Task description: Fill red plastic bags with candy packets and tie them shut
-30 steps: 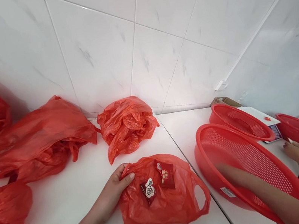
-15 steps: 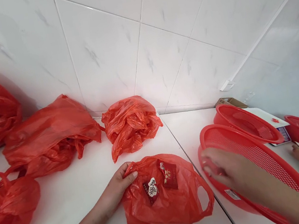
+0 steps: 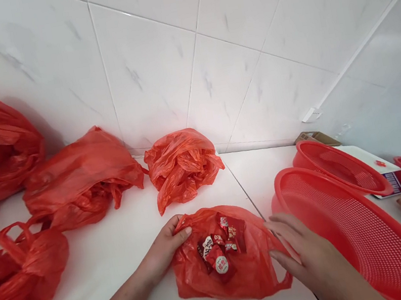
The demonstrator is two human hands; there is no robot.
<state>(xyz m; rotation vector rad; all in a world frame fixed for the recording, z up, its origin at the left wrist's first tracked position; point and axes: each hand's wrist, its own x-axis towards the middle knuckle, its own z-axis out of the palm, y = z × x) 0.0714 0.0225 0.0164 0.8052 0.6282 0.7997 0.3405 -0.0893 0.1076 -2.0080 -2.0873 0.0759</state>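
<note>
Your left hand [image 3: 165, 245] pinches the rim of the red plastic bag [image 3: 226, 256] lying on the counter [image 3: 114, 256], wrapped candies [image 3: 219, 249] heaped on it. Your right hand [image 3: 305, 250] rests open-fingered on the bag's right edge, beside the red basket [image 3: 355, 226]. Keep the rim taut and lift both edges evenly so no candy spills.

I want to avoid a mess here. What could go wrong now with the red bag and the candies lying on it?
1. The wrapped candies lie loose on the flat red plastic bag; if the left hand tugs its edge, they may slide onto the white counter.
2. The right hand is at the bag's handle side, close to the red mesh basket; a quick move might bump the basket.
</note>
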